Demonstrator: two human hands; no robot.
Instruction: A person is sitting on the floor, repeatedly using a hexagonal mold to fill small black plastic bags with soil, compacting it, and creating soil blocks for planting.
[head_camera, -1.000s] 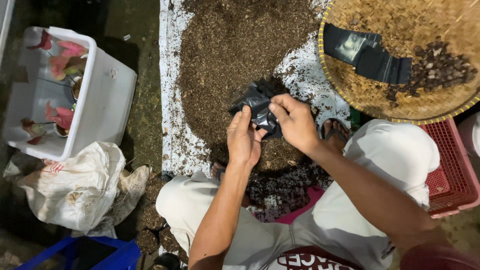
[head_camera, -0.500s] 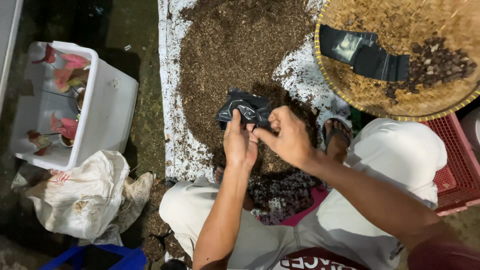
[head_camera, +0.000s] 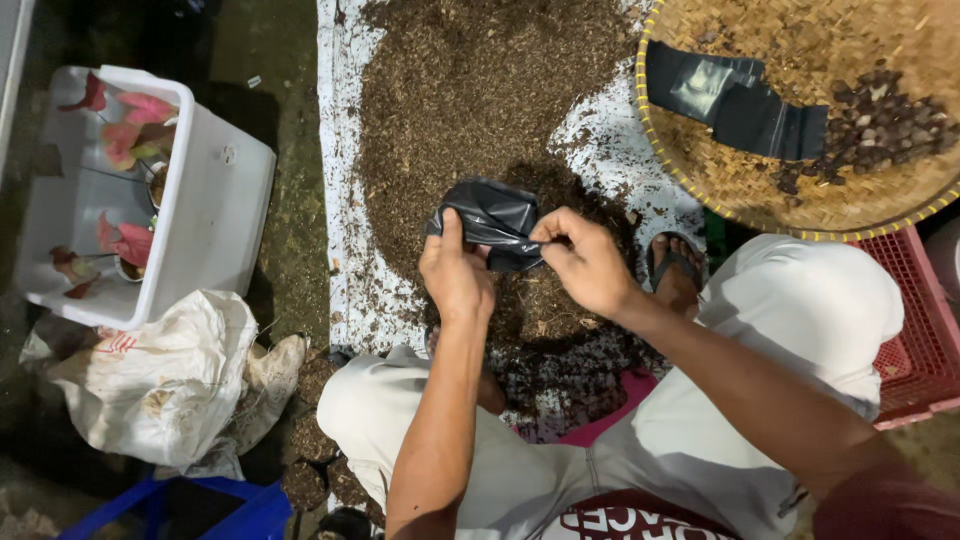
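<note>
Seen from above, over bent knees in pale trousers. At centre, small black plastic bag (head_camera: 490, 222), crumpled, held up between both hands just above the heap of brown potting mix (head_camera: 470, 110). Left hand (head_camera: 457, 272) at the bag's 7 o'clock corner, thumb pressed up its side, fingers closed on the plastic. Right hand (head_camera: 588, 262) at the bag's 4 o'clock edge, thumb and forefinger pinched shut on the rim. Gripped at two opposite points, likely to pull the mouth apart; kept low over the mix, so anything spilled lands back on the heap.

Mix spread on a white sheet (head_camera: 340, 200) laid on the ground, running from 12 o'clock down to the knees, probably to keep it off the dirt and easy to gather. At 5 o'clock of the bag, a sandalled foot (head_camera: 672, 272) planted on the sheet's edge.

At 2 o'clock, round woven tray (head_camera: 720, 170) with a yellow-trimmed rim, resting partly on a red plastic crate (head_camera: 920, 350). On the tray, flat black bags (head_camera: 730, 100) stacked, within reach of the right hand, beside a pile of dark lumps (head_camera: 880, 125).

At 9 o'clock, white rectangular tub (head_camera: 210, 220) holding small plants with pink-red leaves (head_camera: 130, 110). Below it at 8 o'clock, crumpled white sack (head_camera: 150, 380) with faint red print, too creased to make out. At 7 o'clock, corner of a blue container (head_camera: 190, 510).
</note>
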